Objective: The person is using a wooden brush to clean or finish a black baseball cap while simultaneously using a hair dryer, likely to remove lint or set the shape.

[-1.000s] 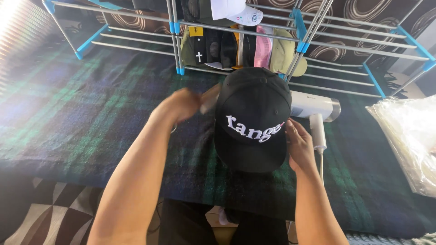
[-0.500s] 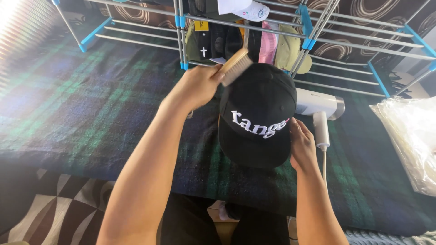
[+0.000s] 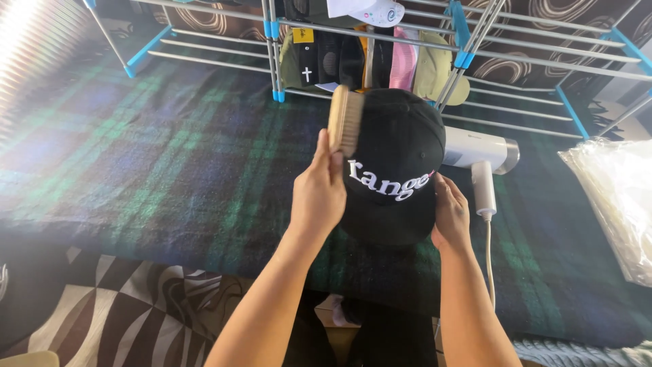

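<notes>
Wooden brush (image 3: pixel 344 121) in left hand (image 3: pixel 319 194) grip, against black cap (image 3: pixel 394 166); right hand (image 3: pixel 449 216) grips cap's edge.

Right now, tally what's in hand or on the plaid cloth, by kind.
Black cap: 1, right hand
Wooden brush: 1, left hand
White handheld steamer: 1
Clear plastic bag: 1
Total: 4

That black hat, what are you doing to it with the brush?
A person holds a black cap over a dark plaid cloth. The left hand presses a wooden brush against the cap's side, while the right hand steadies the cap's other edge. A white handheld steamer lies just behind, and more caps hang on a metal rack.
</notes>
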